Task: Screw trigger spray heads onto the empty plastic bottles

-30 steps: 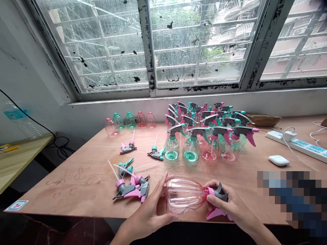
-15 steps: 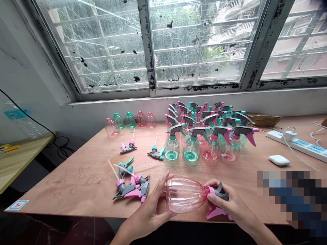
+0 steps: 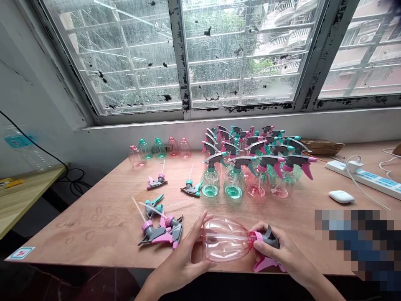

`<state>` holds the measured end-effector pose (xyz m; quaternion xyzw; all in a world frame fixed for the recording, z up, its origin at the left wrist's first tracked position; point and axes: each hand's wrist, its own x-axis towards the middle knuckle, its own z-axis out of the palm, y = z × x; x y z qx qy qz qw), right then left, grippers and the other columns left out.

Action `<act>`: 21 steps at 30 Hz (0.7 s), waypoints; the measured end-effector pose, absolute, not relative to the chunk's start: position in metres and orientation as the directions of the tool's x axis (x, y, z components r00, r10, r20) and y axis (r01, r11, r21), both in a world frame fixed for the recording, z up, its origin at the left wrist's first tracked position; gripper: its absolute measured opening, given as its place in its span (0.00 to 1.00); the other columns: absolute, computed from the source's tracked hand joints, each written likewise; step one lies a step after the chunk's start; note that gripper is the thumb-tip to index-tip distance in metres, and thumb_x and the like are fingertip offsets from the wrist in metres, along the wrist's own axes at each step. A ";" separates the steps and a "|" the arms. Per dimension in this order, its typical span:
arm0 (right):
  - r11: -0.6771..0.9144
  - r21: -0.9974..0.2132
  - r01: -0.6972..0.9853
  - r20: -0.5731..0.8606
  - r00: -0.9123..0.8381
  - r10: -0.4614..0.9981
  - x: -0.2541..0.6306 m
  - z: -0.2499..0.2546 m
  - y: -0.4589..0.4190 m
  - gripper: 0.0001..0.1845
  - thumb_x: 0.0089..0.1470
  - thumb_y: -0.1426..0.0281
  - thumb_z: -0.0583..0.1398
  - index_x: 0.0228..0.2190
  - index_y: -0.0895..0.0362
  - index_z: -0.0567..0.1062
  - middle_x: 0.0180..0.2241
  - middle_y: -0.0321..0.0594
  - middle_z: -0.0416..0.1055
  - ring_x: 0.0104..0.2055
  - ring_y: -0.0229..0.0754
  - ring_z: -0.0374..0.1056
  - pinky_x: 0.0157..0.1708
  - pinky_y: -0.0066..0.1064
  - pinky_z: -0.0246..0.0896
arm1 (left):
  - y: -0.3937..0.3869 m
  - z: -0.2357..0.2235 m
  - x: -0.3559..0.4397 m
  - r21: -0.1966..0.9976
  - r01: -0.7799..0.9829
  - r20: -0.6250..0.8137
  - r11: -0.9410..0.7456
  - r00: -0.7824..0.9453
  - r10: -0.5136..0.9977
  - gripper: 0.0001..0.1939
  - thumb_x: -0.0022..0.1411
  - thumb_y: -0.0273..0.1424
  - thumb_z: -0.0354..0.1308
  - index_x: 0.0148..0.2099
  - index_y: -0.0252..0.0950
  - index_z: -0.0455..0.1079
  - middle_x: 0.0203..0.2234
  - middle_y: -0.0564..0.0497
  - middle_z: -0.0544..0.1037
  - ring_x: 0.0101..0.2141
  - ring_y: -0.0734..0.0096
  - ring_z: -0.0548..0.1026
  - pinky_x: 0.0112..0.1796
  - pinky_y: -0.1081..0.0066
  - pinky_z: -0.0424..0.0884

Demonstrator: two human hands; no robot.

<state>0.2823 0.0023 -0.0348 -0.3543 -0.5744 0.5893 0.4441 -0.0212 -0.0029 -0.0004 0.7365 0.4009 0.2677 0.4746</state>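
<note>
A clear pink bottle [image 3: 226,239] lies sideways between my hands above the front edge of the table. My left hand [image 3: 192,251] is closed round its base, with fingers behind and thumb below. My right hand [image 3: 278,246] pinches the pink collar of a grey and pink trigger sprayer [image 3: 270,237] at the bottle's neck. The sprayer's pink trigger points down; part of its body is hidden by my fingers. To the left of my left hand lies a small heap of loose trigger sprayers [image 3: 163,232] with their white tubes sticking out.
Rows of pink and green spray bottles [image 3: 233,190] with sprayers on stand behind my hands. Several open bottles [image 3: 173,147] line the back left. Two loose sprayers [image 3: 191,189] lie mid-table. At the right are a white case [image 3: 341,197], a power strip [image 3: 372,179] and cables.
Both hands keep their grip on the bottle and sprayer. Only a very slight shift of the view and of my right fingers shows.
</note>
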 end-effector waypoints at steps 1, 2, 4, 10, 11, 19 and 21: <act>0.055 -0.992 -0.112 0.092 -0.358 0.929 0.282 -0.035 0.002 0.18 0.61 0.56 0.68 0.37 0.59 0.75 0.26 0.38 0.77 0.28 0.45 0.71 0.30 0.31 0.67 | -0.003 -0.001 -0.021 0.917 0.329 0.016 -0.228 0.540 0.842 0.52 0.63 0.27 0.64 0.74 0.51 0.31 0.73 0.48 0.49 0.69 0.56 0.54 0.68 0.57 0.49; 0.056 -0.992 -0.111 0.093 -0.361 0.928 0.283 -0.035 0.002 0.18 0.61 0.56 0.68 0.37 0.59 0.75 0.26 0.39 0.77 0.28 0.45 0.71 0.30 0.31 0.66 | -0.003 -0.001 -0.021 0.920 0.323 0.014 -0.223 0.541 0.841 0.53 0.62 0.29 0.66 0.74 0.51 0.31 0.73 0.48 0.49 0.70 0.55 0.53 0.68 0.57 0.49; 0.052 -0.992 -0.117 0.092 -0.364 0.927 0.283 -0.034 0.002 0.18 0.62 0.56 0.68 0.38 0.59 0.74 0.26 0.39 0.77 0.28 0.45 0.71 0.30 0.31 0.67 | -0.003 -0.002 -0.021 0.927 0.313 0.007 -0.206 0.537 0.844 0.56 0.60 0.32 0.69 0.74 0.51 0.31 0.73 0.47 0.48 0.70 0.54 0.51 0.69 0.56 0.47; 0.037 -0.992 -0.120 0.081 -0.381 0.921 0.282 -0.033 0.002 0.18 0.62 0.56 0.68 0.38 0.59 0.74 0.27 0.40 0.77 0.29 0.45 0.71 0.31 0.31 0.67 | -0.002 -0.002 -0.021 0.938 0.293 -0.003 -0.187 0.546 0.838 0.56 0.59 0.35 0.69 0.74 0.50 0.32 0.73 0.48 0.47 0.71 0.52 0.48 0.69 0.53 0.46; 0.036 -0.992 -0.119 0.079 -0.381 0.921 0.283 -0.032 0.002 0.18 0.62 0.56 0.68 0.38 0.59 0.74 0.27 0.40 0.77 0.29 0.45 0.71 0.31 0.31 0.67 | -0.002 -0.001 -0.021 0.933 0.305 -0.006 -0.192 0.546 0.838 0.56 0.59 0.35 0.69 0.74 0.49 0.32 0.73 0.48 0.46 0.71 0.52 0.48 0.69 0.54 0.47; 0.035 -0.992 -0.125 0.080 -0.377 0.923 0.283 -0.032 0.001 0.18 0.62 0.56 0.68 0.39 0.59 0.74 0.27 0.39 0.77 0.29 0.44 0.71 0.31 0.30 0.67 | -0.003 0.003 -0.020 0.919 0.340 -0.015 -0.199 0.537 0.844 0.54 0.61 0.32 0.67 0.75 0.49 0.32 0.73 0.47 0.48 0.70 0.55 0.51 0.68 0.58 0.48; 0.040 -0.991 -0.125 0.085 -0.381 0.921 0.283 -0.032 0.001 0.18 0.63 0.56 0.68 0.39 0.59 0.73 0.27 0.39 0.77 0.29 0.44 0.71 0.31 0.30 0.66 | -0.003 0.002 -0.020 0.934 0.307 -0.017 -0.180 0.542 0.840 0.57 0.57 0.34 0.71 0.74 0.50 0.34 0.72 0.48 0.50 0.69 0.54 0.53 0.68 0.58 0.50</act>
